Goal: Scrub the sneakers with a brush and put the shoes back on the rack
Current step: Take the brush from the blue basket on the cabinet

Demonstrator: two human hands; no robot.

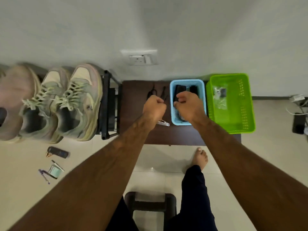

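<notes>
The left hand point(154, 106) had its fingers point(159, 101) curled into a tight fist over the table point(133, 97), with nothing showing in it. The right hand point(189, 105) had its fingers point(181, 98) bent over the blue basket point(187, 82); whether they gripped the dark object point(179, 90) just beyond them could not be told. The sneakers point(73, 104) sat on the rack point(106, 104), well left of both sets of fingers. A hasty pull would probably tip the light basket.

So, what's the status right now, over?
Left hand fisted over dark table; right hand curled over blue basket, grips unclear. Sneakers on rack, untouched. Brush not made out.
</notes>
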